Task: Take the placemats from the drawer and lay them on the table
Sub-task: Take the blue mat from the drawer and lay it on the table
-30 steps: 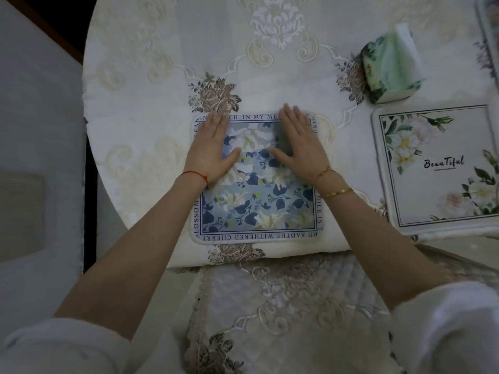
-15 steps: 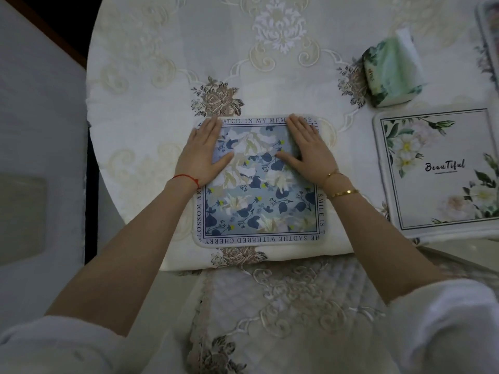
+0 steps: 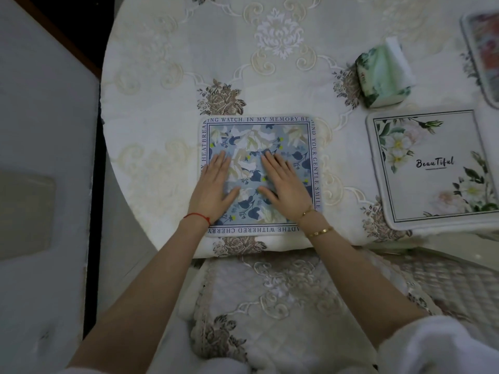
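A blue floral placemat (image 3: 258,139) with a lettered border lies flat near the front edge of the round table (image 3: 167,85). My left hand (image 3: 214,186) rests palm down on its left half, fingers together. My right hand (image 3: 283,184) lies flat on its right half. A white placemat (image 3: 432,171) with flowers and the word "Beautiful" lies to the right on the table. A third mat (image 3: 483,47) shows partly at the far right edge.
A green tissue pack (image 3: 383,74) sits behind the white placemat. A chair with a quilted embroidered cushion (image 3: 283,306) stands under me at the table's front. A pale wall or cabinet (image 3: 46,157) fills the left side.
Both hands have slid back toward me along the blue placemat, from its far edge to its near half. The mat stays flat on the table.
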### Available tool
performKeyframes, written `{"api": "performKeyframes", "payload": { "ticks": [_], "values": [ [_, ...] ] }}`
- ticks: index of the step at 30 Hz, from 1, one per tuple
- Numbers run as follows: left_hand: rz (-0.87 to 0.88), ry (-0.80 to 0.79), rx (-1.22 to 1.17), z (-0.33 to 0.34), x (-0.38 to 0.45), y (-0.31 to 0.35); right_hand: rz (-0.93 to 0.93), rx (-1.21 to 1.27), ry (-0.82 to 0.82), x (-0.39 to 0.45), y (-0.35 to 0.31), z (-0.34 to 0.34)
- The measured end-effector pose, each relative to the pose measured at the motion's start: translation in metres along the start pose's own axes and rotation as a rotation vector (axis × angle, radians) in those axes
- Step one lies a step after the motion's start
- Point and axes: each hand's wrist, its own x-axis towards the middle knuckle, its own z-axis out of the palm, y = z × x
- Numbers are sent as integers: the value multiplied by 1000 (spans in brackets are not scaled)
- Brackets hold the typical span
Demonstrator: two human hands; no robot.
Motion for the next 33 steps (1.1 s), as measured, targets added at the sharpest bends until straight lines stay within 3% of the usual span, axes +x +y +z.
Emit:
{"api": "performKeyframes", "payload": {
  "ticks": [6,12,18,33],
  "values": [
    [-7,7,20,-4,-16,-9,53,-42,14,-26,32,-13],
    [-58,21,-46,-6,-39,-10,189,87,82,-55,40,-19],
    [26,13,-80,14,-65,25,-9,65,-19,-77,-10,12],
    [-94,42,-62,24,-107,18,142,-13,-14,-120,14,7]
  ]
}}
